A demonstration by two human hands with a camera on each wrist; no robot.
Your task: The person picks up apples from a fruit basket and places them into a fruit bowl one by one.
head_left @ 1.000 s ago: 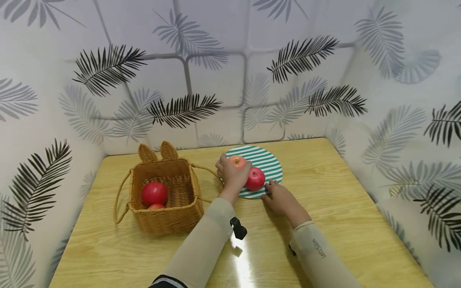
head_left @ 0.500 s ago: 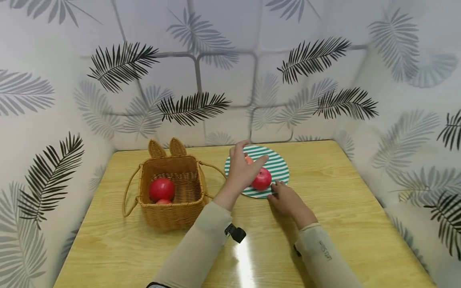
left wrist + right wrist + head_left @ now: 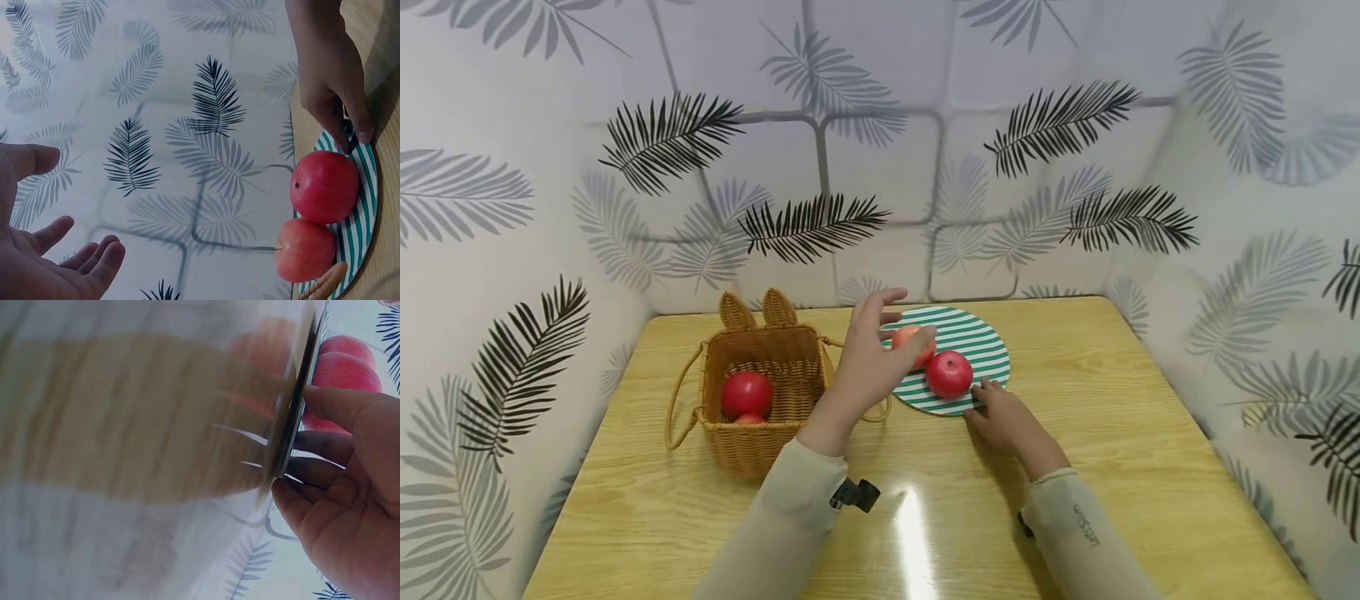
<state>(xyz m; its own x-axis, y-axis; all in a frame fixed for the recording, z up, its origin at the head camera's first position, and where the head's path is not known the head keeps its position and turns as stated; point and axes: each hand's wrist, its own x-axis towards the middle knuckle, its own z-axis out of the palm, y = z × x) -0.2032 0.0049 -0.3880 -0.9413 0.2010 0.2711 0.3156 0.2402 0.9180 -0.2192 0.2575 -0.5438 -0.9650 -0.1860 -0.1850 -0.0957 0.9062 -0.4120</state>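
Observation:
In the head view a pinkish apple and a red apple lie side by side on a round green-and-white striped plate. My left hand hovers left of them with its fingers spread and holds nothing. In the left wrist view that hand is apart from both apples. My right hand rests at the plate's near right rim, its fingertips touching it. The right wrist view has the right hand's thumb and fingers along the plate's edge, with the apples behind.
A wicker basket with two ear shapes and loop handles stands left on the wooden table. Inside it are a large red fruit and another, mostly hidden by the front wall. A leaf-patterned wall covering encloses the table's back and sides.
My left hand has come off the pinkish apple, lifted, and moved left toward the basket with its fingers spread. The right hand stays at the plate's rim. The head view has shifted slightly.

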